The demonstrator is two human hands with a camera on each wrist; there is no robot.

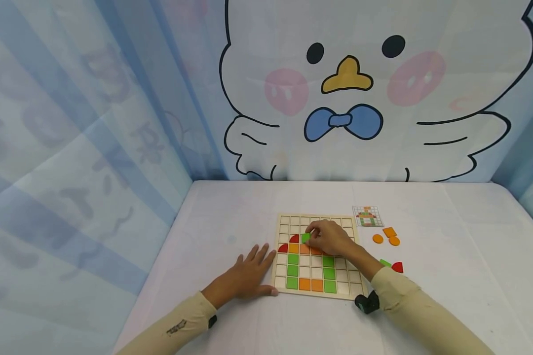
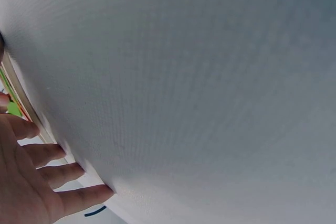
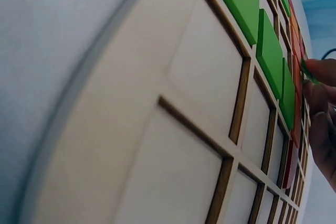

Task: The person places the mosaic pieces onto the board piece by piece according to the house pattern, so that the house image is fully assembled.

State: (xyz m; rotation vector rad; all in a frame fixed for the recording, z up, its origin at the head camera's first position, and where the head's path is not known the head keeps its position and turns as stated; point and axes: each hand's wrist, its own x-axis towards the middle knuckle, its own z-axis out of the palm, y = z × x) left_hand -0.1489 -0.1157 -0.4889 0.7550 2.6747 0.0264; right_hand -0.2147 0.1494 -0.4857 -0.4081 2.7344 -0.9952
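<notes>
My right hand (image 1: 330,237) pinches a small green square tile (image 1: 305,237) over the upper part of a wooden grid board (image 1: 343,276). In the right wrist view the green tile shows edge-on between fingertips (image 3: 317,69); whether it is seated in its cell, I cannot tell. Beside it lies a red quarter-round tile (image 1: 294,238). Lower cells hold a row with orange tiles (image 1: 304,249), two green columns (image 1: 292,270) and two orange squares at the bottom. My left hand (image 1: 248,276) rests flat with spread fingers at the board's left edge.
A printed pattern card (image 1: 367,217) lies by the board's upper right corner. Right of the board are orange round tiles (image 1: 377,238), an orange square (image 1: 389,231), a green piece (image 1: 385,263) and a red piece (image 1: 397,267). A patterned curtain (image 1: 257,59) hangs behind the white table (image 1: 231,212).
</notes>
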